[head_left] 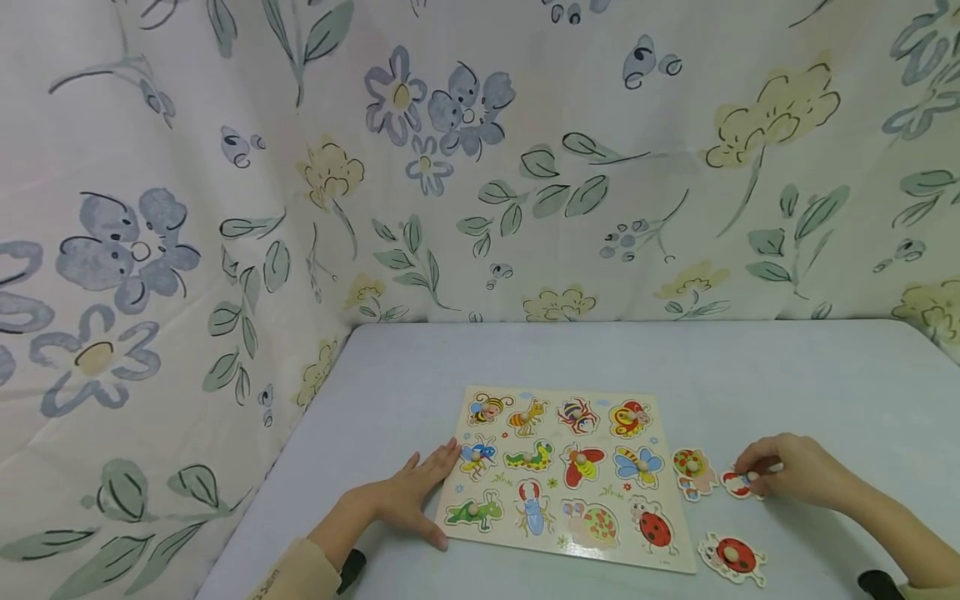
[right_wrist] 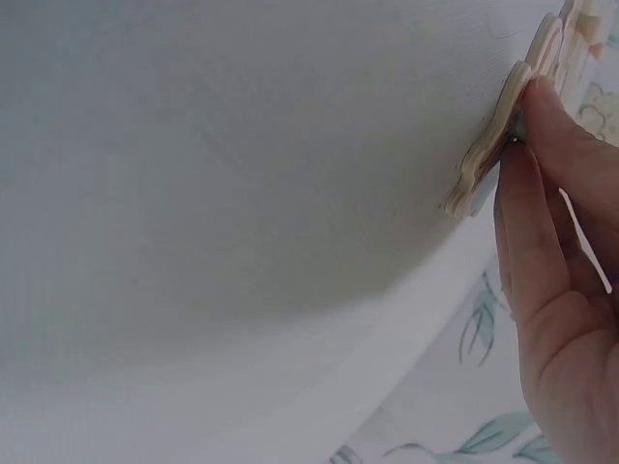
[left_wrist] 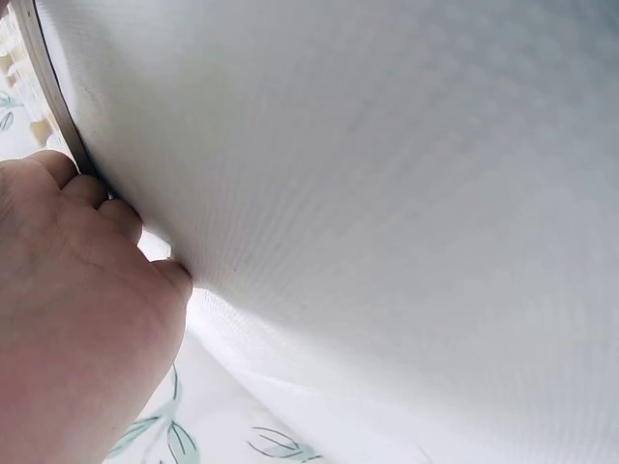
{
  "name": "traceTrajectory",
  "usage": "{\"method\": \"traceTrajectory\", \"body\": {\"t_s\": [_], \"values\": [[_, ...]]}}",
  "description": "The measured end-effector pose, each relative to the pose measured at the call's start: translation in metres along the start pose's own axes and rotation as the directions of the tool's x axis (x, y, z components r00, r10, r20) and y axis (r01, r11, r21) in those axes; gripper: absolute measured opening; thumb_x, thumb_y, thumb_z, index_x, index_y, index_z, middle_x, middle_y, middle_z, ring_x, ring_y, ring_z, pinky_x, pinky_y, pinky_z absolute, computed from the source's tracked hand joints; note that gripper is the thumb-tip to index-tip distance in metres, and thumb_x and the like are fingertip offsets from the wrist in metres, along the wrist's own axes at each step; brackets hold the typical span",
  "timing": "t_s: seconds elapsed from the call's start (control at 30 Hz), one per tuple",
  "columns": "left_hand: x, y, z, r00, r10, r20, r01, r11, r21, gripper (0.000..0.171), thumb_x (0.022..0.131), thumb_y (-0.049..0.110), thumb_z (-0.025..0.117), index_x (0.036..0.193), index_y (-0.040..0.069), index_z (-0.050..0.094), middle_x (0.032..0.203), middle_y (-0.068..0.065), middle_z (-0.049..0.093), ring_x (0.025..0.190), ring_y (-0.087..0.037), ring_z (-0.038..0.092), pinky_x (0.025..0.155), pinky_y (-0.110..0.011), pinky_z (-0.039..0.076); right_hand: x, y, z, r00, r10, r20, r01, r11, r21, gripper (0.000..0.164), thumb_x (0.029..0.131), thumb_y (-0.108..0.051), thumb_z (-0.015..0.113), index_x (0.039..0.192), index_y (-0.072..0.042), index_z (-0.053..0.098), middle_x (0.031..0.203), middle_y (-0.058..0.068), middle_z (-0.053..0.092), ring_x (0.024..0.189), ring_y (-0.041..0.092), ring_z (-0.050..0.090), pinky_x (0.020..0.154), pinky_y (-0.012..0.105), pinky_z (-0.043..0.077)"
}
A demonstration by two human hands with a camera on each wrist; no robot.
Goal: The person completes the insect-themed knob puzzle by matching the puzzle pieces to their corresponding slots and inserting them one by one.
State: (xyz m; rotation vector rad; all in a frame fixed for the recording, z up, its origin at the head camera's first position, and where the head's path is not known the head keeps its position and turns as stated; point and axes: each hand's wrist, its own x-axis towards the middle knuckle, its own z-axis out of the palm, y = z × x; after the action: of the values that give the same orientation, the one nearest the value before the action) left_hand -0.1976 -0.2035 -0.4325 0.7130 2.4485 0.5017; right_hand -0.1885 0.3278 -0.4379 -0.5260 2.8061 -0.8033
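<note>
A wooden peg puzzle board (head_left: 498, 546) with printed insects lies flat on the table. My left hand (head_left: 411, 497) rests at its left edge, fingers and thumb spread and touching the edge. In the left wrist view, the left hand (left_wrist: 87, 300) lies against the board's side. To the right of the board, my right hand (head_left: 798, 471) pinches a small puzzle piece (head_left: 735, 482) with red on it, largely hidden by the fingers. In the right wrist view, thumb and fingers hold this wooden puzzle piece (right_wrist: 491, 145) by its knob, close to the tabletop.
A snail puzzle piece (head_left: 696, 473) lies between the board and the right hand. Nearer the front lies a ladybug puzzle piece (head_left: 735, 557). Several knobbed pieces sit in the board. A flowered cloth (head_left: 480, 275) hangs behind the white table (head_left: 405, 367) and along its left side.
</note>
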Motion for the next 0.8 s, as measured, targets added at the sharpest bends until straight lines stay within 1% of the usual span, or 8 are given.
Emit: {"method": "traceTrajectory", "body": {"t_s": [0.07,0.17,0.3,0.47,0.67,0.8], "values": [[0.0,0.0,0.0,1.0,-0.001,-0.003,0.001,1.0,0.0,0.124,0.07,0.043,0.085,0.156,0.005,0.005,0.163,-0.011,0.0,0.149,-0.03,0.004,0.117,-0.055,-0.001,0.0,0.0,0.0,1.0,0.014,0.002,-0.014,1.0,-0.002,0.015,0.075,-0.004,0.08,0.086,-0.009,0.072,0.089,0.002,0.069,0.075,0.004,0.06,0.062,0.022,0.052],[0.0,0.0,0.0,1.0,-0.001,-0.005,0.001,1.0,-0.001,0.124,0.069,0.043,0.085,0.156,0.006,0.005,0.163,-0.011,0.0,0.149,-0.03,0.004,0.117,-0.054,-0.001,0.0,0.0,0.001,1.0,0.006,-0.013,-0.006,1.0,-0.016,0.014,0.074,-0.004,0.08,0.084,-0.01,0.071,0.088,0.001,0.069,0.074,0.002,0.059,0.061,0.022,0.052],[0.0,0.0,0.0,1.0,-0.002,-0.005,0.002,1.0,-0.004,0.124,0.069,0.043,0.085,0.156,0.006,0.005,0.163,-0.011,0.0,0.149,-0.03,0.004,0.117,-0.054,-0.001,-0.001,0.001,0.003,0.999,-0.042,-0.032,0.041,0.999,-0.024,0.014,0.074,-0.003,0.079,0.08,-0.011,0.07,0.084,-0.001,0.069,0.073,-0.003,0.057,0.06,0.022,0.052],[0.0,0.0,0.0,1.0,-0.001,-0.003,0.001,1.0,-0.007,0.124,0.07,0.043,0.085,0.156,0.006,0.005,0.163,-0.011,0.0,0.149,-0.029,0.004,0.117,-0.054,-0.001,-0.002,0.0,0.004,0.997,-0.074,-0.038,0.073,0.997,-0.026,0.015,0.073,0.001,0.078,0.078,-0.011,0.069,0.082,-0.003,0.068,0.073,-0.004,0.055,0.061,0.022,0.053],[0.0,0.0,0.0,1.0,0.006,-0.009,-0.006,1.0,-0.004,0.124,0.069,0.043,0.086,0.156,0.005,0.006,0.163,-0.011,0.0,0.148,-0.03,0.005,0.117,-0.055,0.0,-0.002,-0.007,0.003,0.995,-0.073,-0.063,0.071,0.996,-0.047,0.018,0.073,0.006,0.075,0.078,-0.01,0.07,0.078,-0.004,0.067,0.07,-0.001,0.054,0.059,0.022,0.052],[0.0,0.0,0.0,1.0,0.005,-0.01,-0.005,1.0,-0.004,0.124,0.069,0.042,0.086,0.156,0.005,0.006,0.163,-0.011,0.001,0.148,-0.03,0.005,0.117,-0.055,0.0,-0.001,-0.014,0.005,0.991,-0.102,-0.085,0.098,0.994,-0.046,0.017,0.073,0.007,0.075,0.079,-0.008,0.07,0.076,-0.003,0.066,0.069,-0.003,0.052,0.057,0.022,0.051]]}}
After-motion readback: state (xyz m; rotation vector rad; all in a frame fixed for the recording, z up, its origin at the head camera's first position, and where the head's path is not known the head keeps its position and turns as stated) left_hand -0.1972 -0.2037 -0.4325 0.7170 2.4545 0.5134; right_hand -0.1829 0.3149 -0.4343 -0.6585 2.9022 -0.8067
